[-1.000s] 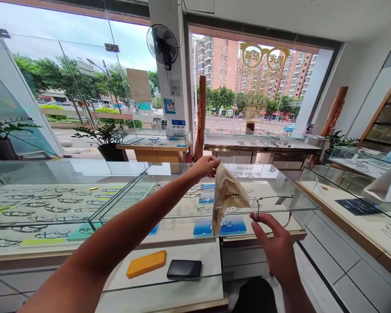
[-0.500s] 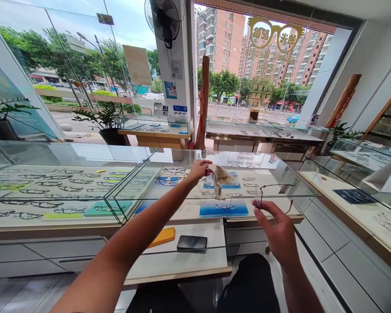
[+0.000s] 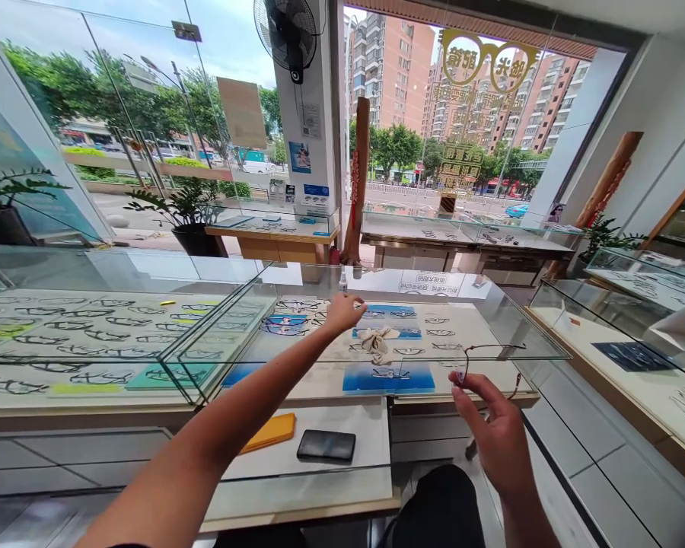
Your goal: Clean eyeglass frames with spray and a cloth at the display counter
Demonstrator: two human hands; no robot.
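Note:
My left hand point(image 3: 344, 312) reaches out over the glass display case, its fingers loosely curved and apart with nothing in them. Just behind it stands a small white spray bottle point(image 3: 343, 282) on the glass top. A crumpled beige cleaning cloth point(image 3: 375, 342) lies on the glass, in front and to the right of that hand. On the right, my right hand point(image 3: 494, 422) pinches a pair of eyeglasses point(image 3: 466, 364) with dark reddish temples by the front; the temples are unfolded and point away from the fingers.
Rows of spectacle frames point(image 3: 85, 323) lie inside the glass case point(image 3: 508, 323). A pulled-out drawer point(image 3: 320, 498) below holds a black phone point(image 3: 326, 446) and a yellow case point(image 3: 271, 432). Another display case point(image 3: 582, 323) stands at right. My knees are beneath the counter.
My left hand has let go of the cloth, which now rests on the glass. That hand has shifted slightly left and down in view, near the spray bottle. My right hand still holds the eyeglasses.

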